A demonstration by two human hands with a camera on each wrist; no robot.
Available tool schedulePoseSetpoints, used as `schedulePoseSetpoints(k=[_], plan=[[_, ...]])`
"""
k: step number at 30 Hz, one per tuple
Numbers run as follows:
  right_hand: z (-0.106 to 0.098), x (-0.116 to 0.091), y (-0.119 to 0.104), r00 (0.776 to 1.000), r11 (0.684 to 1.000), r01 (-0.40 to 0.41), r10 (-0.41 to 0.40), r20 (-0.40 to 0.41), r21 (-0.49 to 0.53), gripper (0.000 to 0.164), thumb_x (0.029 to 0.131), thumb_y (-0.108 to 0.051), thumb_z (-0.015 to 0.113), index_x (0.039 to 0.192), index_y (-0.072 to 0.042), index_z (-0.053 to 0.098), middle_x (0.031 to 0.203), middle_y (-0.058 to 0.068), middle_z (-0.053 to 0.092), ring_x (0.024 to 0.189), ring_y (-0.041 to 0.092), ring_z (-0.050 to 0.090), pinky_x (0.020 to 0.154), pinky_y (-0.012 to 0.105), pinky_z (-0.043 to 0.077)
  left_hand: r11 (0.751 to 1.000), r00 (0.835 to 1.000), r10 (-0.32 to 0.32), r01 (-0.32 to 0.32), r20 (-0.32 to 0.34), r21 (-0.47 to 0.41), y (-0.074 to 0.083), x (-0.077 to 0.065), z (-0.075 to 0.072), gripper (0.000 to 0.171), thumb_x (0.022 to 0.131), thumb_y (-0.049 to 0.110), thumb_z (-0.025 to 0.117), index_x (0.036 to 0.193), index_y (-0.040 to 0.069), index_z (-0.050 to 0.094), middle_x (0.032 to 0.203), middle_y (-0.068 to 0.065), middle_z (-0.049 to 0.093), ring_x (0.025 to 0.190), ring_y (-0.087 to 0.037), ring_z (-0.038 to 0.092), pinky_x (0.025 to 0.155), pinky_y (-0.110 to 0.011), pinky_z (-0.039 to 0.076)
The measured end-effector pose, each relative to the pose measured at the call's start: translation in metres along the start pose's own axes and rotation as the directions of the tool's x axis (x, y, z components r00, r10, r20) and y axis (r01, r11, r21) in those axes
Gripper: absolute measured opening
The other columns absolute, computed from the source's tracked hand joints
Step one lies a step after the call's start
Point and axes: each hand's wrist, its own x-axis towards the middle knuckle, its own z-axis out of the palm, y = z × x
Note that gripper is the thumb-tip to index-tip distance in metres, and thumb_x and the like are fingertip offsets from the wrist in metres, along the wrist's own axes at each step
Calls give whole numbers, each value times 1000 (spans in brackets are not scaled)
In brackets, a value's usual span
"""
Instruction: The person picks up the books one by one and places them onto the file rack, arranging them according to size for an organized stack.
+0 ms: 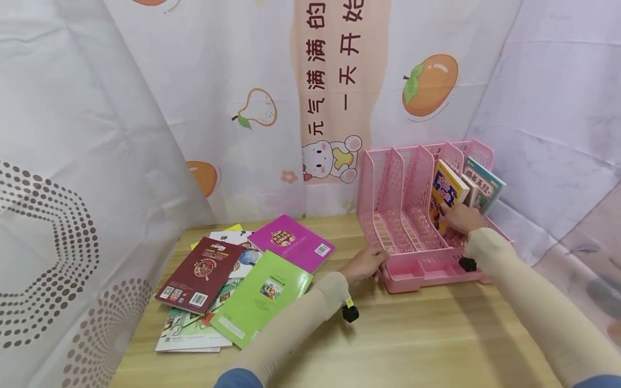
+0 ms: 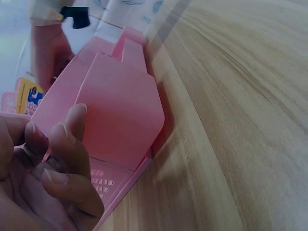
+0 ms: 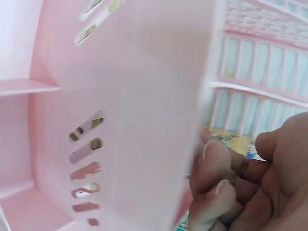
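Leaning at frame right, the yellow book (image 1: 446, 185) seems light, stiff, best edge-pinched; left hand (image 1: 363, 265) and right hand (image 1: 464, 218) fingers curl, grip unclear.

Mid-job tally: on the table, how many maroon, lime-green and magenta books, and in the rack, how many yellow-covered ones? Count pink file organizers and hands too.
Maroon book: 1
Lime-green book: 1
Magenta book: 1
Yellow-covered book: 1
Pink file organizer: 1
Hands, left hand and right hand: 2
Total: 7
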Motion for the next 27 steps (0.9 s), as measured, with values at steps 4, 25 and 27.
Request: schedulePoseSetpoints(k=[4,25,27], plan=[[0,-6,-12,998,999,31,-32,-56,-22,82,107,-62,19,91,5,65,74,18,69,64,29,64,59,43,49,999,998,31,-29,-46,42,-1,0,-5,38,109,29,55,81,3,59,68,-8,68,52,-24,55,49,-30,44],[36,-28,-77,901,923,384,-377,-216,-8,64,111,-53,32,100,0,67,81,12,63,76,32,61,87,57,45,920,939,176,-50,-297,388,-9,-27,-93,30,104,41,60,113,14,69,105,1,66,87,-13,63,76,-33,55],[40,-31,-86,893,918,397,-390,-224,-14,63,110,-54,33,102,-3,68,86,12,66,83,35,63,99,63,38,917,937,184,-54,-297,396,-6,-31,-99,30,104,38,60,115,12,69,108,-1,67,91,-15,64,77,-33,55]])
